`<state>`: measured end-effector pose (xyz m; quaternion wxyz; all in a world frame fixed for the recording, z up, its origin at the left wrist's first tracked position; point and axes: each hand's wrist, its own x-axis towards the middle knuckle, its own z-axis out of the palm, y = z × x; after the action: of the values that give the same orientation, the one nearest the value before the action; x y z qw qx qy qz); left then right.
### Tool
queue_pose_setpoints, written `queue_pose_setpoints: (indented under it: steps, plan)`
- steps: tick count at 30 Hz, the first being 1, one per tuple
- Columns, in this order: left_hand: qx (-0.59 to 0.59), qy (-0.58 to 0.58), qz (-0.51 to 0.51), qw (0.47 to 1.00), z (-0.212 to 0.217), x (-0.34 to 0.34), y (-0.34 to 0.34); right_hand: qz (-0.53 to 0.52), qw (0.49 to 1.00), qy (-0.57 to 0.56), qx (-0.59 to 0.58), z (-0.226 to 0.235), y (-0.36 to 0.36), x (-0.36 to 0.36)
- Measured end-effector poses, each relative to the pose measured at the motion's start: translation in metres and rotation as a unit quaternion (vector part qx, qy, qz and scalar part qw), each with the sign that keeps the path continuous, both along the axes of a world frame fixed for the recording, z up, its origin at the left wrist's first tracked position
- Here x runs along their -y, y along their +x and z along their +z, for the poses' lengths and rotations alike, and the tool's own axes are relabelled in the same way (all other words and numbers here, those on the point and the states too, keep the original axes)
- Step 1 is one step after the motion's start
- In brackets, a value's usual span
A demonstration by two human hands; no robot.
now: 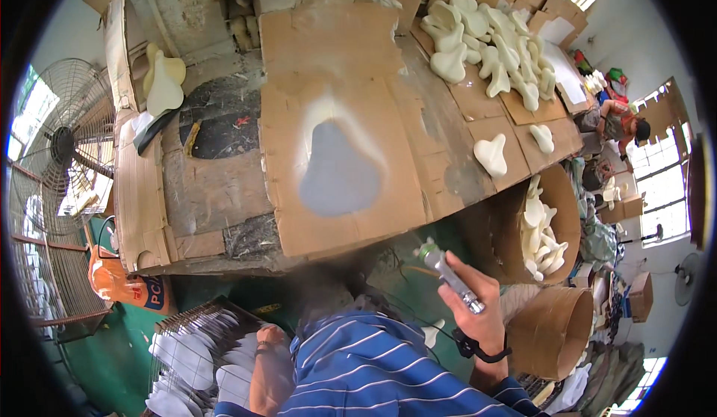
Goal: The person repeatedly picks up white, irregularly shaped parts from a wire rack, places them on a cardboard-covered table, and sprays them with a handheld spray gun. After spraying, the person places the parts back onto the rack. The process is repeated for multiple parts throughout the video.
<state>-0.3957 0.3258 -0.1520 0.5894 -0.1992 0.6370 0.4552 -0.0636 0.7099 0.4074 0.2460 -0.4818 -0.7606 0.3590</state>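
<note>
In my right hand (478,297) is a silver spray gun (454,279) with a green ring near its nozzle, held just off the table's front edge. A hazy mist hangs in front of me. My left hand (271,335) is low, with curled fingers, beside a wire rack (179,353) of white saddle-shaped pieces; what it holds, if anything, is hidden. On the cardboard sheet (336,51) ahead lies a grey saddle-shaped patch (340,170) ringed with pale spray. Whether it is a piece or a mark, I cannot tell.
Cream saddle-shaped pieces (489,43) are heaped at the table's back right. More fill a round cardboard bin (564,193) at the right, above another bin (553,331). A large fan (63,148) and an orange bag (123,279) stand left. Another person (620,118) sits far right.
</note>
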Motion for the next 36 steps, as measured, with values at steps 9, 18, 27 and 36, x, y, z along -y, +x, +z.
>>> queue_pose_setpoints:
  steps: [9, 18, 27, 36]
  plan:
    - [-0.044, -0.093, -0.049, 0.994, 0.032, -0.057, 0.029, -0.004, 1.000, 0.002, -0.013, -0.011, 0.013, -0.031]
    - [-0.102, -0.030, -0.096, 0.990, 0.076, -0.159, 0.020, 0.100, 0.990, -0.051, 0.082, 0.002, 0.046, -0.035]
    - [-0.095, -0.061, -0.113, 0.987, 0.072, -0.151, 0.022, 0.030, 0.995, -0.067, 0.067, 0.003, 0.053, -0.036]
    - [-0.052, -0.076, -0.054, 0.994, 0.051, -0.100, 0.037, 0.089, 0.996, -0.026, 0.014, -0.006, 0.016, -0.044]
